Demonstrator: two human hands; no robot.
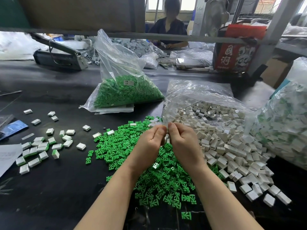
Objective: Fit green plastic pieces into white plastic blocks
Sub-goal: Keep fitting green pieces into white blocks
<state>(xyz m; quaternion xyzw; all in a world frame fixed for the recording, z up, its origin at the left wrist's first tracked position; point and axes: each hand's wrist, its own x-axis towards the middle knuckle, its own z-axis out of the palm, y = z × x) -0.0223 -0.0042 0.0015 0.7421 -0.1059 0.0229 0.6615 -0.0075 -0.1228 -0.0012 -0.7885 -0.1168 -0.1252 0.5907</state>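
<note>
A heap of loose green plastic pieces (126, 146) covers the black table in front of me. To its right, white plastic blocks (232, 156) spill out of an open clear bag (199, 92). My left hand (149, 143) and my right hand (181, 140) meet above the green heap, fingertips pressed together. Between them they pinch a small white block (167, 139), which is mostly hidden by the fingers. I cannot tell whether a green piece is held with it. Several fitted blocks with green edges (39, 148) lie scattered at the left.
A clear bag of green pieces (127, 90) stands behind the heap. A large bag of fitted blocks (285, 123) fills the right edge. A grey press tool (61, 55) and a red carton (235, 52) sit farther back, where another person works. Paper (8, 155) lies at left.
</note>
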